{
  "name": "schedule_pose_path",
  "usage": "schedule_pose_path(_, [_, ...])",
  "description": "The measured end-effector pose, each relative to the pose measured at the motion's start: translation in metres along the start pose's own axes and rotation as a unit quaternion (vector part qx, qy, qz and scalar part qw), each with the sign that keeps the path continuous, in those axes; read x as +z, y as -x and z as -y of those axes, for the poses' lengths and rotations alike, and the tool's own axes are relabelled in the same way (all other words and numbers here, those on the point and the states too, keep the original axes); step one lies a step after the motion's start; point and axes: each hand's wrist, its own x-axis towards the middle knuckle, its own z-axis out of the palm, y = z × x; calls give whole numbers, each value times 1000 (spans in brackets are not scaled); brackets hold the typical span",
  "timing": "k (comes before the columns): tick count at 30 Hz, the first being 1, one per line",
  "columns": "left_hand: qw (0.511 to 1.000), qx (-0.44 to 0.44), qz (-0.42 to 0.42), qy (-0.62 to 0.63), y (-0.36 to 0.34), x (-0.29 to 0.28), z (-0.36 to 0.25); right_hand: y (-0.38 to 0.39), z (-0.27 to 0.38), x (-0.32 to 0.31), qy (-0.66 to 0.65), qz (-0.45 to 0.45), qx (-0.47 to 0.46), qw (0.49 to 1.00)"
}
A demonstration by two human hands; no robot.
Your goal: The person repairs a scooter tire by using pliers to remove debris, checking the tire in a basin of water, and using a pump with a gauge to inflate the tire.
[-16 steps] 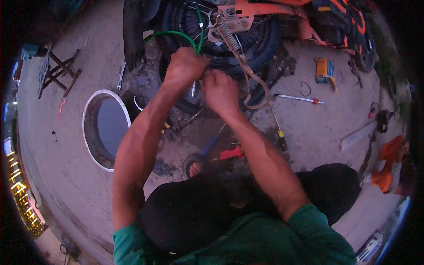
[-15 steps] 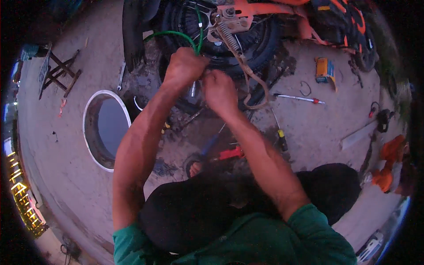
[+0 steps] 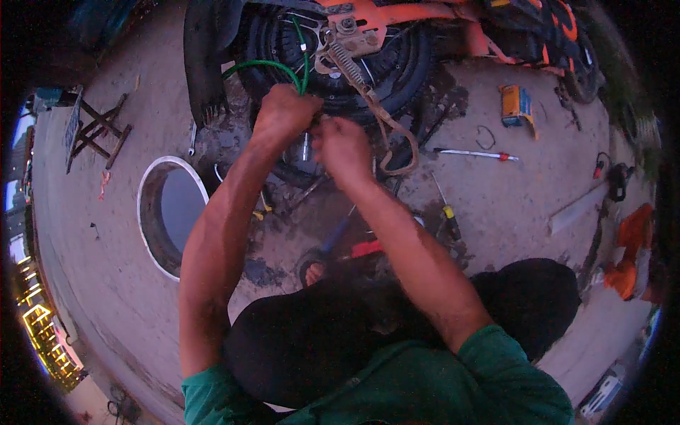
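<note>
Both my hands meet low in front of the motorbike's rear wheel. My left hand is closed around the lower end of a looped green hose, part of which passes across the wheel. Close against it on the right, my right hand has its fingers pinched together; whatever lies between them is hidden. A short silver metal piece shows just below the gap between the hands. To the right of them, the brown, dirty kickstand hangs from the orange frame, beside a coil spring.
A round white-rimmed basin of water stands left of my left forearm. A wrench and a folding stool are farther left. To the right lie a screwdriver, a metal bar, a blue-yellow box and orange cloth.
The view has shifted slightly, so the bike and hands appear a little farther left. My right hand's fingers have moved slightly relative to my left hand, which keeps its grip on the hose.
</note>
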Motion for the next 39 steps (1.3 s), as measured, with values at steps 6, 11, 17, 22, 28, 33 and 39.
schedule_pose_path(6, [999, 39, 12, -2, -8, 3, 5, -10, -8, -6, -613, 176, 335, 694])
schedule_pose_path(11, [998, 41, 25, -36, -15, 10, 15, 6, 18, 0, -244, 54, 194, 949])
schedule_pose_path(17, [999, 34, -9, -26, -17, 11, 16, 6, 8, -6, 47, 49, 18, 998])
schedule_pose_path(22, [998, 37, 44, 9, -13, 8, 2, -8, -8, -14, -287, 118, 161, 937])
schedule_pose_path(28, [998, 25, 43, 33, -17, 10, 10, -4, -1, -7, -514, 129, 357, 769])
schedule_pose_path(33, [992, 98, -5, -74, -37, 20, 41, 11, 6, 3, -125, 16, 161, 979])
schedule_pose_path(39, [998, 60, 4, -15, -22, 16, 19, 5, -19, -3, 205, -158, -202, 945])
